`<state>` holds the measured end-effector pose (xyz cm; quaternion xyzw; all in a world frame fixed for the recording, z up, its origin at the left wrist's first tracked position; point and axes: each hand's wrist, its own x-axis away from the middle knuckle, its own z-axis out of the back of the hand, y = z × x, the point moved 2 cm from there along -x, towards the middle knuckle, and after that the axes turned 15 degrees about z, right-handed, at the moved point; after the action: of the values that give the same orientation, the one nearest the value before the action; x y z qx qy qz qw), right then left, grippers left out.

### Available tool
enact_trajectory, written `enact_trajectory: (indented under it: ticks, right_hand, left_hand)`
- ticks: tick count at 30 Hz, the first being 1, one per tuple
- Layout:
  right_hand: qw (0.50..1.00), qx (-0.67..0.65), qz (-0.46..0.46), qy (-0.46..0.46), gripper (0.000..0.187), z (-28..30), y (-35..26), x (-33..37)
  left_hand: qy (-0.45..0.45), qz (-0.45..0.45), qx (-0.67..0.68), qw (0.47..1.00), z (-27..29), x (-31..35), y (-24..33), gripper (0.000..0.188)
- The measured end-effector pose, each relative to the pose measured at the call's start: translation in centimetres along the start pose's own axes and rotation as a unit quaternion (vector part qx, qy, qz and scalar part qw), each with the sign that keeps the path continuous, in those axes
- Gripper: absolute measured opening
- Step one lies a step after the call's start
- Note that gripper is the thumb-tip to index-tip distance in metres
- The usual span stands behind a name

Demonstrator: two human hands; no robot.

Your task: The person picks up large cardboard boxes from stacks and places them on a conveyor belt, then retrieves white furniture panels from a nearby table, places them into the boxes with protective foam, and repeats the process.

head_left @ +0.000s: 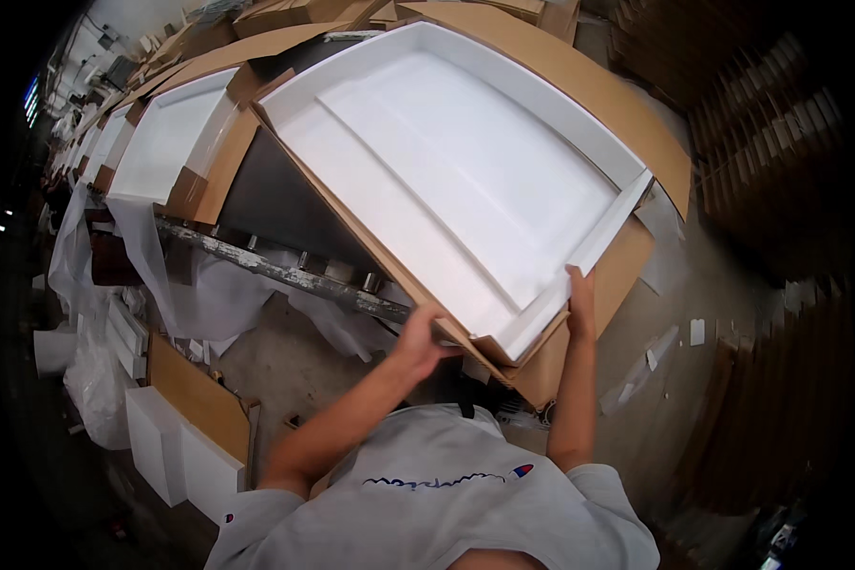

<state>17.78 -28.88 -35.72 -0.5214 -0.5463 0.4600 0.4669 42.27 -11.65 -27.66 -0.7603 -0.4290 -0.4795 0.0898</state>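
Head view. A large white foam tray (465, 161) sits in an opened cardboard box (598, 95), tilted, on a roller worktop (294, 274). The tray's long axis runs from about 10 o'clock to 4 o'clock in the picture, its near corner pointing at the person. Left hand (418, 340) is at the box's near lower edge, fingers curled under or around the cardboard lip; the grip looks closed on that edge, though the fingertips are hidden. Right hand (580, 302) lies flat along the tray's near short side, fingers stretched up toward 12 o'clock and pressed against the white rim; thumb not visible, so a pinch cannot be confirmed. From both hands the tray lies toward 12 to 11 o'clock; the right hand touches the foam, the left only the cardboard, so the right is nearer the tray. A second tray (166, 138) in its box stands at 10 o'clock, well apart. White foam blocks (161, 442) and clear plastic film (209, 294) lie on the floor at 8 o'clock.
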Motion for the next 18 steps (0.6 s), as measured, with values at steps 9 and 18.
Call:
enact_trajectory:
  ticks: [9,18]
  right_hand:
    - [0.976,0.217,0.003,0.02,0.063,7.6,4.5,0.6]
    - [0.784,0.597,0.169,-0.002,0.066,-4.2,-4.3,-1.0]
  left_hand:
    - [-0.174,0.294,-0.278,0.898,1.0,-0.9,0.1,0.047]
    - [0.319,-0.532,-0.567,0.541,15.1,-1.8,36.6,0.042]
